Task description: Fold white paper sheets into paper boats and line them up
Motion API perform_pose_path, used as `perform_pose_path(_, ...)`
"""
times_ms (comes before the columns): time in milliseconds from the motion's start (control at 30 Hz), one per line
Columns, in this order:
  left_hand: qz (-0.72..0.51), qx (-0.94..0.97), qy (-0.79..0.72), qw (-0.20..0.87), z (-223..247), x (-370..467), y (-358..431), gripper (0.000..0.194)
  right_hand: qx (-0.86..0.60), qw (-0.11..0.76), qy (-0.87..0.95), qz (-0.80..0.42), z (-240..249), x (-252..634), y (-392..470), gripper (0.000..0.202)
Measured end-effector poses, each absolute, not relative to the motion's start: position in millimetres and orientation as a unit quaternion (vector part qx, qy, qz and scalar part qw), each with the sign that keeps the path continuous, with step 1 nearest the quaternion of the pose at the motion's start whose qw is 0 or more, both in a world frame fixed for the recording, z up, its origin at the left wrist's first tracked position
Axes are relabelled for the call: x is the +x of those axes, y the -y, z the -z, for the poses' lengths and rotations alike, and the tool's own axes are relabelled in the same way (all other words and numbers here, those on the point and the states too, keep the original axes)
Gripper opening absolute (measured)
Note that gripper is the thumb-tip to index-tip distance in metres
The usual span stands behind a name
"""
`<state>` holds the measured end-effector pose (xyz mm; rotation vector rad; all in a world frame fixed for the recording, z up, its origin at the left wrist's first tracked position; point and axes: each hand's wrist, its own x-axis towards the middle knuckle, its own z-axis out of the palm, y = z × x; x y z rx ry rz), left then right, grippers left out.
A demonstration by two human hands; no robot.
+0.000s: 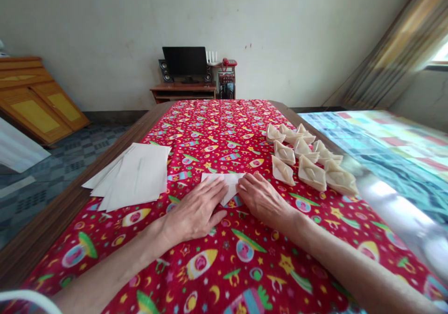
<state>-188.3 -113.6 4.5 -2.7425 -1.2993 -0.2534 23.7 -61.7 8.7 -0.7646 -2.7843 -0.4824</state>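
A small folded white paper lies on the red patterned cloth between my hands. My left hand rests flat on its left part, fingers extended and thumb apart. My right hand is on the paper's right end, its fingers bent and pressed together, with the fingertips over the edge. The stack of flat white sheets is fanned out at the left. Several folded paper boat shapes stand in rows at the right.
Beyond the table stand a monitor with speakers and a red telephone. A wooden cabinet is at the far left. A bed with a coloured cover adjoins the right side. A white curved object shows at bottom left.
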Motion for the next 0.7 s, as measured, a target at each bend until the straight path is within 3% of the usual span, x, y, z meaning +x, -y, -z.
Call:
perform_pose_path(367,0.113,-0.903,0.414,0.034,1,-188,115,0.052,-0.267,0.188,0.942,0.08,10,21,77,0.048)
perform_pose_path(700,0.098,-0.887,0.446,0.065,1,-213,124,0.048,-0.286,0.181,0.935,0.104,5,31,78,0.037)
